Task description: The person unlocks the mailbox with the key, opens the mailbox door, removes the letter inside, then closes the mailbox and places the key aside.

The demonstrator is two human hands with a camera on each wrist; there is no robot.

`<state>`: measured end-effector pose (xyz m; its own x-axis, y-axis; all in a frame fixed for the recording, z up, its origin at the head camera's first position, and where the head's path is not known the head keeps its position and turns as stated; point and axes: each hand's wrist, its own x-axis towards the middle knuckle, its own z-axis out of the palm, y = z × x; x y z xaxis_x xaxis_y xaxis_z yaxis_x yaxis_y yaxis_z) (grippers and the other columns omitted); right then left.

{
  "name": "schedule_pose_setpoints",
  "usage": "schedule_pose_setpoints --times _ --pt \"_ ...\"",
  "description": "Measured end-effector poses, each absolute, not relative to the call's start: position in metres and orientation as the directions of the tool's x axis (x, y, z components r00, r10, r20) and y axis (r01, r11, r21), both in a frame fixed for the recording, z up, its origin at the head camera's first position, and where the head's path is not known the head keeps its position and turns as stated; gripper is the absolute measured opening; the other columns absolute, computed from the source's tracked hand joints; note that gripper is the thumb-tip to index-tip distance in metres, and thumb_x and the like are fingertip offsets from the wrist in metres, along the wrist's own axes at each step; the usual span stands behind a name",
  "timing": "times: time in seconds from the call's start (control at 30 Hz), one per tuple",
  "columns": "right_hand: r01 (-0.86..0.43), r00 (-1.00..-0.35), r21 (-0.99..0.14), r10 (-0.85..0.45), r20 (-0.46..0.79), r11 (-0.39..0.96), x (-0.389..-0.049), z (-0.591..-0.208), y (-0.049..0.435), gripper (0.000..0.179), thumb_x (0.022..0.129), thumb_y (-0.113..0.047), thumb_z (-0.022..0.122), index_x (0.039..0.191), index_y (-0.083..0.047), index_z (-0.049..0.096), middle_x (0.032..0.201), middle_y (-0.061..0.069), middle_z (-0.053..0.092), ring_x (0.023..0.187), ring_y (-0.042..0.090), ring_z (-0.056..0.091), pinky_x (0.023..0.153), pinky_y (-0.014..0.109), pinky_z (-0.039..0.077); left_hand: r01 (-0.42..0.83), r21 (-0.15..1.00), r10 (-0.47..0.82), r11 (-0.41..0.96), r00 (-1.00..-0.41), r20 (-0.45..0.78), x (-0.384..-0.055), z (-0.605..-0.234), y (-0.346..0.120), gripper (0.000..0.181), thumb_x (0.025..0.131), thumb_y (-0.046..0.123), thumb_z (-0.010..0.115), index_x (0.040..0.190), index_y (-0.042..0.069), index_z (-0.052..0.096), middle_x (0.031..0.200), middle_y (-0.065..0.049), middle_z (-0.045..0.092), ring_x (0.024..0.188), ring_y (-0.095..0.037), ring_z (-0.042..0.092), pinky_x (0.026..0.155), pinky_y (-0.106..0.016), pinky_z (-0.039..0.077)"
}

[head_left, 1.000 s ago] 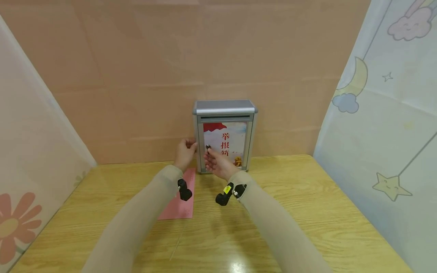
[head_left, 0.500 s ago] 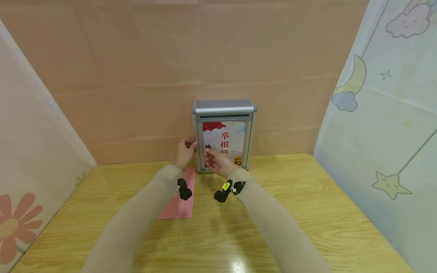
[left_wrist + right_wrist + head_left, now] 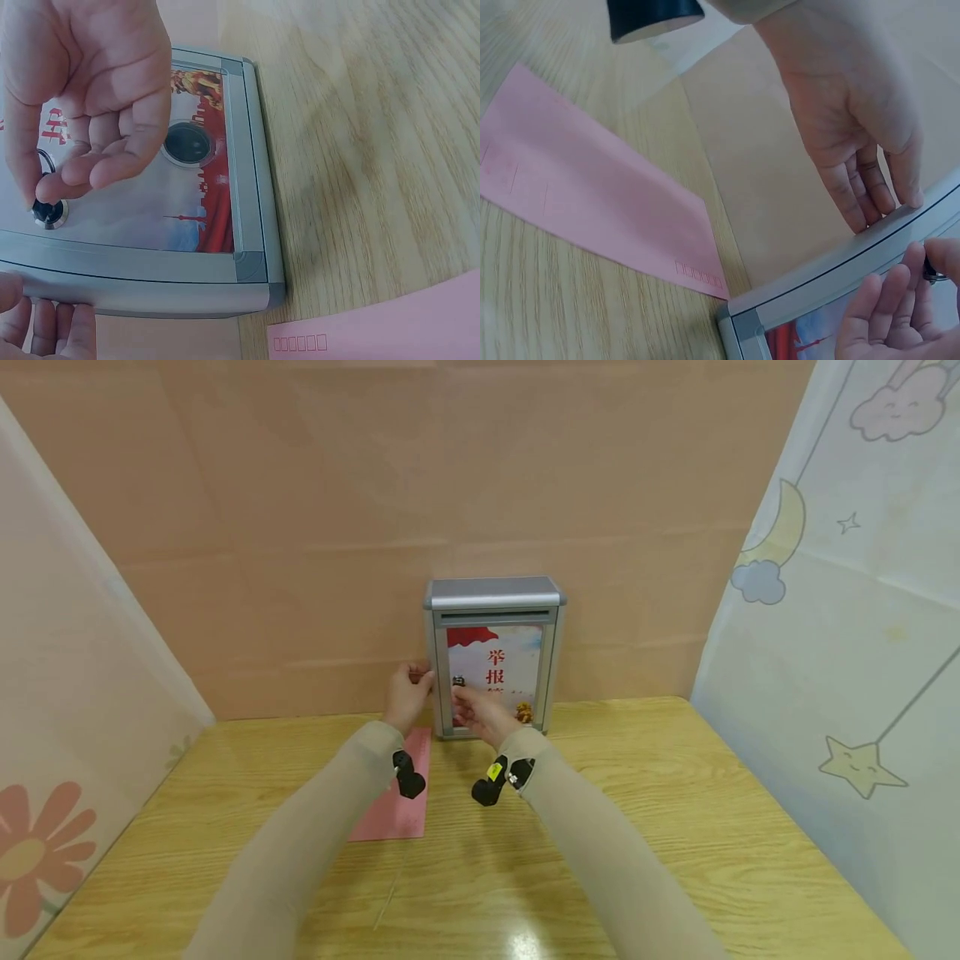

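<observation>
A grey metal letter box (image 3: 495, 593) with a top slot and red lettering stands upright against the back wall. In the head view, my right hand (image 3: 483, 714) is in front of its door. Thumb and forefinger pinch a small black key (image 3: 46, 204) at the door's round lock, as the left wrist view shows; the other fingers curve loosely. My left hand (image 3: 407, 697) is at the box's left side, and in the right wrist view its thumb and fingertips touch that side wall. A pink envelope (image 3: 393, 814) lies flat on the table, partly hidden beneath the left forearm.
The wood-patterned table (image 3: 675, 827) extends in front of the box and to both sides. Brown paper (image 3: 337, 527) covers the back wall, and printed panels stand left and right. A dark round window (image 3: 187, 144) sits in the box door.
The right hand's fingers shift slightly at the lock, while its wrist turns a little. The left hand keeps its place on the side of the box, and the door stays closed.
</observation>
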<state>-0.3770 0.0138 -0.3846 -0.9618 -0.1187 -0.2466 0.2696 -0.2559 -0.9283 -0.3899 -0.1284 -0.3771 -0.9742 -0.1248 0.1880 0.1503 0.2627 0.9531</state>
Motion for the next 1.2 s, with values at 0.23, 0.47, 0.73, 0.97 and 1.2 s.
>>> schedule_pose_setpoints --times 0.23,0.47,0.73,0.97,1.2 --pt "0.165 -0.985 -0.975 -0.07 -0.156 -0.151 -0.374 -0.38 0.012 0.028 0.095 -0.01 0.059 0.114 0.01 0.063 0.082 0.003 0.062 0.072 0.012 0.055 0.098 0.043 0.047 0.144 0.963 -0.121 0.23 -0.977 0.175 -0.389 -0.377 -0.128 0.025 0.099 0.009 0.053 0.119 -0.005 0.05 0.111 -0.019 0.056 0.099 -0.026 0.055 0.088 -0.038 0.05" --pt "0.092 -0.996 -0.996 -0.023 -0.092 -0.016 -0.373 -0.381 0.011 0.027 0.094 -0.012 0.061 0.11 0.009 0.067 0.085 0.006 0.067 0.081 0.018 0.062 0.093 0.044 0.052 0.155 0.961 -0.126 0.231 -0.974 0.187 -0.388 -0.378 -0.129 0.025 0.099 0.009 0.053 0.119 -0.005 0.051 0.11 -0.018 0.056 0.098 -0.024 0.055 0.083 -0.03 0.05" --pt "0.15 -0.985 -0.986 -0.095 -0.142 -0.076 -0.374 -0.381 0.018 0.038 0.1 -0.028 0.054 0.114 0.006 0.061 0.09 0.009 0.065 0.077 0.017 0.061 0.093 0.043 0.051 0.169 0.963 -0.125 0.208 -0.972 0.198 -0.388 -0.379 -0.128 0.025 0.099 0.009 0.054 0.119 -0.005 0.051 0.11 -0.019 0.056 0.098 -0.026 0.054 0.088 -0.041 0.05" --pt "0.203 -0.97 -0.975 -0.157 -0.187 -0.089 -0.371 -0.377 0.03 0.051 0.102 -0.04 0.043 0.123 0.005 0.053 0.111 0.015 0.064 0.084 0.016 0.06 0.096 0.04 0.049 0.154 0.967 -0.112 0.202 -0.977 0.179 -0.39 -0.381 -0.126 0.025 0.099 0.012 0.054 0.12 -0.003 0.051 0.109 -0.017 0.056 0.1 -0.029 0.056 0.092 -0.048 0.049" --pt "0.188 -0.974 -0.978 -0.145 -0.175 -0.087 -0.371 -0.376 0.03 0.033 0.101 -0.027 0.05 0.112 0.002 0.059 0.095 0.01 0.061 0.079 0.016 0.06 0.087 0.035 0.051 0.159 0.966 -0.107 0.204 -0.977 0.184 -0.391 -0.382 -0.127 0.026 0.099 0.012 0.054 0.119 -0.004 0.051 0.11 -0.018 0.056 0.099 -0.028 0.055 0.092 -0.047 0.05"
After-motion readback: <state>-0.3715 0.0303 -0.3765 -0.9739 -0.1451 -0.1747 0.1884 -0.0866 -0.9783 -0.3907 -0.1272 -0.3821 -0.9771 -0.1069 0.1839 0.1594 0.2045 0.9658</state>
